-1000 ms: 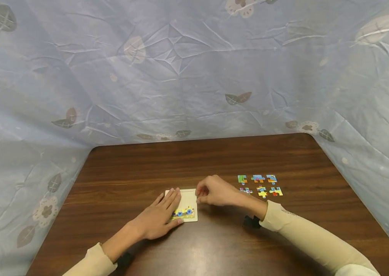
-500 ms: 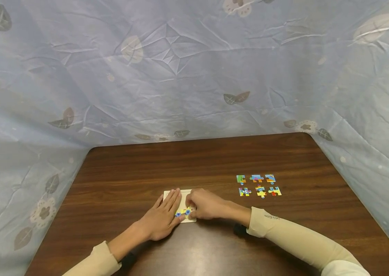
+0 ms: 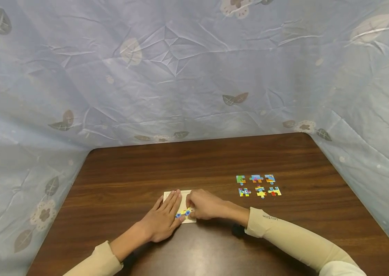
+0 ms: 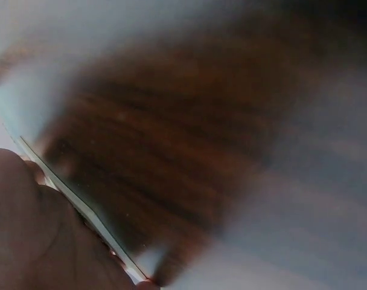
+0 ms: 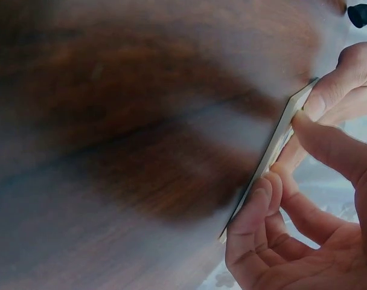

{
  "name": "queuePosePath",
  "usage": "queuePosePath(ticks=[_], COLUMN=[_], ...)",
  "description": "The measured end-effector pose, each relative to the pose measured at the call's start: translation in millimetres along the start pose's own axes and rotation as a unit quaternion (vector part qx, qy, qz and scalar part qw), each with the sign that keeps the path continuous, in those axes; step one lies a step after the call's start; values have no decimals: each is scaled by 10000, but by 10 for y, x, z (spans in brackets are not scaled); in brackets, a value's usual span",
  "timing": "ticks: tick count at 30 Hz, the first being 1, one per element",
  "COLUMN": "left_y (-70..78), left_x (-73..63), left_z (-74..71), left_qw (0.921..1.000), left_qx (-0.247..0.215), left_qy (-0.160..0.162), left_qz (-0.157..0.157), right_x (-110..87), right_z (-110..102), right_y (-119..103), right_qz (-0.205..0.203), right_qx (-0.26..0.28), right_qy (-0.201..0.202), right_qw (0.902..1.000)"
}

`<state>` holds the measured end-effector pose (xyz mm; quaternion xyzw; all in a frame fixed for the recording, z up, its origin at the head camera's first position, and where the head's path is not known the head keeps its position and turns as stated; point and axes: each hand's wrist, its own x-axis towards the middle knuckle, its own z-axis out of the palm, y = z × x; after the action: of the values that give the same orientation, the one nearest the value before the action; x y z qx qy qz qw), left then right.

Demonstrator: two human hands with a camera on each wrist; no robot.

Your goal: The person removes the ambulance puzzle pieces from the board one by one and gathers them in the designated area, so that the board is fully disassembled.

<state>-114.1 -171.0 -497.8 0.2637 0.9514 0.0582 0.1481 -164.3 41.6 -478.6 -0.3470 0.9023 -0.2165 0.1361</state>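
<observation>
A small square puzzle tray (image 3: 183,199) lies on the table in the head view, with a yellow and blue-wheeled picture strip (image 3: 187,212) along its near side. My left hand (image 3: 162,219) rests flat over the tray's left part, fingers extended and thumb by the strip. Curled over the lower right corner, my right hand (image 3: 205,205) appears to pinch the puzzle piece there; that piece is mostly hidden. In the right wrist view, the thumb and fingers of my right hand (image 5: 304,226) meet the edge of the tray (image 5: 268,158). The left wrist view is blurred.
Several loose jigsaw pieces lie in two rows to the right, among them a green one (image 3: 240,179) and a yellow-red one (image 3: 274,191). The brown wooden table (image 3: 139,165) is bounded by a patterned grey-blue cloth (image 3: 194,84) at the back and sides.
My right hand has moved left and nearer, from the tray's right edge onto its lower right corner, then stayed there. The left hand keeps its place on the tray.
</observation>
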Motion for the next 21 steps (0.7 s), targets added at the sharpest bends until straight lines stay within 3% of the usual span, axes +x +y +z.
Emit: queuePosePath(ticks=[12, 21], left_y=[20, 0], left_x=[2, 9], left_z=[-10, -10], left_qw=[9996, 9996], left_qx=[227, 221], left_qy=[-149, -138], left_qz=[-45, -76], right_x=[1, -22], right_z=[3, -1], right_y=[-23, -49], right_qz=[195, 2], right_qx=[74, 149], right_qy=[-94, 68], right_qw=[9997, 9999])
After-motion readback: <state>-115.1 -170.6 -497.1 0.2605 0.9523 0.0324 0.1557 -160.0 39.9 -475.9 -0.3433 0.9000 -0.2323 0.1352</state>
